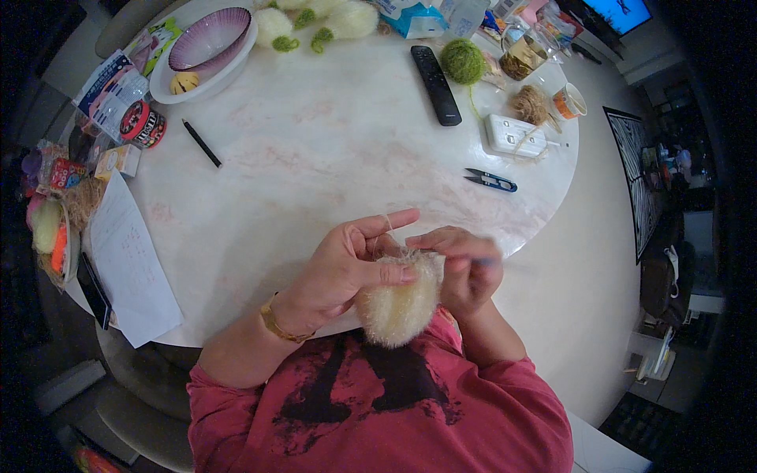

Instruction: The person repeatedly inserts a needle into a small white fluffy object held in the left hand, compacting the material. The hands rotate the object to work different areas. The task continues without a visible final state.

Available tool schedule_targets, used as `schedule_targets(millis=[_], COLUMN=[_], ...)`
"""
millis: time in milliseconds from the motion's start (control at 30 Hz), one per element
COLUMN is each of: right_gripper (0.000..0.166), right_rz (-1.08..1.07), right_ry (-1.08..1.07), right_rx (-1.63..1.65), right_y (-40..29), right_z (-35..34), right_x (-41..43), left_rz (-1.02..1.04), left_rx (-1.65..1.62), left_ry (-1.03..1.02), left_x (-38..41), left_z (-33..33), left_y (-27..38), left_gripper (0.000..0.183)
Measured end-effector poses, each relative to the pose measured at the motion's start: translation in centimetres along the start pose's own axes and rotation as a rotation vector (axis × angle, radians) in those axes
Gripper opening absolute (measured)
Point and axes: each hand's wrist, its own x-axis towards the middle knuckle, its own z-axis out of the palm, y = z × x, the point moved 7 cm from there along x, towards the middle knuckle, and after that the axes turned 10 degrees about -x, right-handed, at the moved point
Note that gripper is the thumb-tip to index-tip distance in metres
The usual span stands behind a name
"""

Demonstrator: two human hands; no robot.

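A fuzzy cream-coloured crocheted piece (pixel 397 307) hangs at the table's near edge, in front of my red shirt. My left hand (pixel 349 266) pinches its upper edge, thumb in front, with a thin strand of yarn looped over the raised index finger. At the piece's upper right edge, my right hand (pixel 470 266) grips a slim tool, probably a crochet hook; it is blurred and mostly hidden by the fingers. Both hands are close together. Thread snips (pixel 492 180) lie on the table beyond my right hand.
On the marble-patterned table (pixel 284 148) are a black remote control (pixel 436 86), a green yarn ball (pixel 463 61), a white power strip (pixel 516 135), a twine ball (pixel 530 104), a black pen (pixel 201 143), a paper sheet (pixel 133 266), a white bowl (pixel 159 83) and several cream fuzzy pieces (pixel 352 20).
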Motion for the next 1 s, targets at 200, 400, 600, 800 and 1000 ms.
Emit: schedule_targets(millis=[200, 400, 600, 800, 1000], right_gripper=[0.019, 0.016, 0.009, 0.016, 0.014], right_rz=[0.598, -0.223, -0.147, 0.587, -0.101], right_ry=[0.176, -0.145, -0.009, 0.154, -0.093], right_rx=[0.631, -0.463, -0.088, 0.952, -0.491], right_y=[4.2, -1.1, -0.5, 4.4, -1.0], right_z=[0.2, 1.1, 0.0, 0.6, 0.4], right_x=[-1.5, 0.1, 0.5, -0.6, 0.2], left_rz=[0.014, 0.192, 0.022, -0.016, 0.231], left_rx=[0.051, 0.152, 0.051, 0.125, 0.321], left_ry=[-0.06, -0.001, -0.042, -0.11, 0.026], left_x=[-0.3, -0.2, -0.2, -0.3, 0.0], left_z=[0.4, 0.2, 0.2, 0.5, 0.0], left_y=[0.7, 0.7, 0.4, 0.8, 0.7], left_gripper=[0.069, 0.068, 0.067, 0.068, 0.067])
